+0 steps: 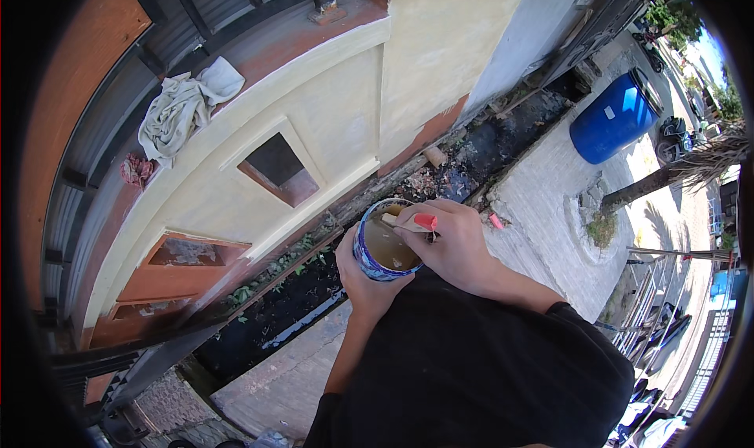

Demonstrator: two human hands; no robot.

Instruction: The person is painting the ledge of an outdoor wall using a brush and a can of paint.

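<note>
Around the side of a blue-patterned can (372, 266) is my left hand (368, 292), its thumb low on the near wall. Cloudy brownish liquid (382, 245) fills part of the can, with small pale bits on its surface. My right hand (450, 242) rests over the can's right rim and pinches a slim pale tool, apparently a brush, with a red end (425, 221). The tool's other pale end (389, 218) reaches over the liquid; whether it has bristles I cannot tell. Both hands are in front of my black shirt.
A cream-painted wall (330, 112) with recessed openings runs along the left. Grey cloth (177, 112) and a red patterned rag (136, 170) lie on its ledge. Below runs an open drain (277, 324) with dark water and debris. A blue plastic barrel (612, 118) and a tree trunk (633, 192) stand at right.
</note>
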